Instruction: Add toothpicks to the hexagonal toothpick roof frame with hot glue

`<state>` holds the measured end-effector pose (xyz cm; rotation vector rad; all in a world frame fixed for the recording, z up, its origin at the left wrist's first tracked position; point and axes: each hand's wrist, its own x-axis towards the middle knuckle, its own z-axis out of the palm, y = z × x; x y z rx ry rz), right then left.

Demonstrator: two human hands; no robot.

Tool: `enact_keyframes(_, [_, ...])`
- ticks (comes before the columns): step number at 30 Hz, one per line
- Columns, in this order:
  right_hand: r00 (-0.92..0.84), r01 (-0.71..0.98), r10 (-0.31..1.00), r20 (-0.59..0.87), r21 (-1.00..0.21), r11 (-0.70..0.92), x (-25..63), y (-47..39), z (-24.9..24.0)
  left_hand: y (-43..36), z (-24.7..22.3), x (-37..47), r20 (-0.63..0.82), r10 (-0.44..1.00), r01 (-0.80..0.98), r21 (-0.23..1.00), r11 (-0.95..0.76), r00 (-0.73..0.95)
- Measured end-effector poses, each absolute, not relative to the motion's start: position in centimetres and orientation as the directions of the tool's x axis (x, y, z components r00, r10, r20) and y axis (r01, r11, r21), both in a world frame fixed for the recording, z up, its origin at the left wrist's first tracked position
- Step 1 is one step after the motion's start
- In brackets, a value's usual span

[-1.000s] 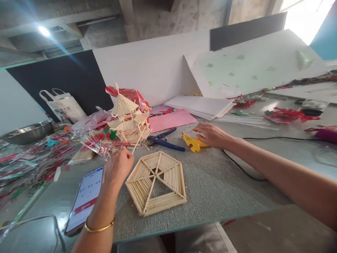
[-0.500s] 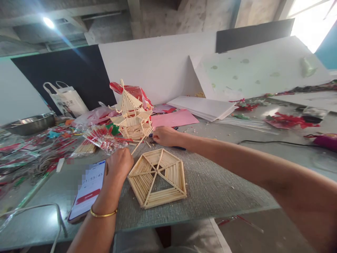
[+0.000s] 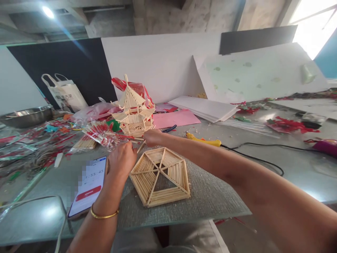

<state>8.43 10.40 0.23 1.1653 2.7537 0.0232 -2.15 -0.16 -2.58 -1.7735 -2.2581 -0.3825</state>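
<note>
My left hand point(image 3: 123, 156) is closed around one end of a thin wooden stick point(image 3: 141, 147), just left of the hexagonal stick panel point(image 3: 168, 195). At the stick's far end is my right hand point(image 3: 153, 137), its fingers closed and pressed together; what it grips there is hidden by the hand. The flat panel has spokes, rows of sticks and an open gap near its middle. Behind my right hand stands a small pavilion model point(image 3: 133, 119) made of sticks, with a pointed roof.
A phone point(image 3: 91, 189) lies left of my left forearm. Packs of sticks point(image 3: 101, 135) and a metal bowl point(image 3: 27, 117) are farther left. Dark-handled pliers point(image 3: 170, 129) and a yellow corded tool point(image 3: 205, 141) lie beyond my right forearm.
My right hand has moved left, nearer my left hand, away from the dark-handled pliers. The yellow tool has come into sight behind my right forearm. The view has shifted slightly.
</note>
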Motion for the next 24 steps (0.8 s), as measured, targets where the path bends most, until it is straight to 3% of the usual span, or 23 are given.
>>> enact_keyframes(4, [-0.798,0.588,0.581,-0.162,0.007,0.809,10.9,9.5,1.9,-0.1,-2.5,-2.4,0.448,0.864,0.974,0.102,0.204,-0.228])
enact_keyframes(7, [-0.910,0.377,0.319,-0.264,-0.206,0.903,13.5,7.8,2.5,-0.1,-2.5,-2.4,0.442,0.866,0.972,0.129,0.196,-0.233])
enact_keyframes(9, [-0.925,0.317,0.225,-0.306,-0.298,0.900,15.0,6.1,2.5,0.0,-2.5,-2.3,0.415,0.875,0.968,0.136,0.212,-0.250])
enact_keyframes(15, [-0.937,0.239,0.134,-0.324,-0.310,0.920,16.7,2.5,1.4,0.3,-2.9,-2.7,0.249,0.946,0.978,0.060,0.198,-0.207])
enact_keyframes(24, [-0.950,0.207,0.121,-0.289,-0.291,0.934,16.5,1.9,0.9,0.8,-3.4,-3.2,0.147,0.976,0.986,0.004,0.165,-0.164])
